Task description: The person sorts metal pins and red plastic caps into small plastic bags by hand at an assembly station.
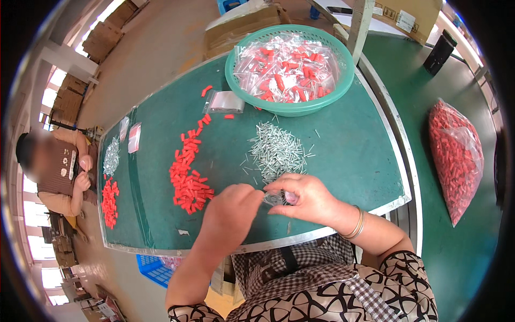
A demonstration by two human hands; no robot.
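My right hand (pixel 308 198) curls its fingers and thumb round a small clear plastic bag (pixel 275 198), just above the near table edge. Fingers pinched, my left hand (pixel 229 211) meets the left side of that bag; its fingertips are partly hidden, and they appear to grip the bag's edge. Directly beyond the hands lies a heap of silver screws or nails (pixel 276 150), too small to tell which. To the left, a long pile of red plastic sleeves (pixel 190 177) stretches away from me. A stack of flat zip bags (pixel 225 102) rests near the pile's far end.
A green basket (pixel 292 109) full of packed bags stands at the far side. Across the table, a co-worker (pixel 59 172) sits by smaller piles of red pieces (pixel 110 203) and metal pieces (pixel 111 155). A large bag of red pieces (pixel 455 155) lies on the right-hand table.
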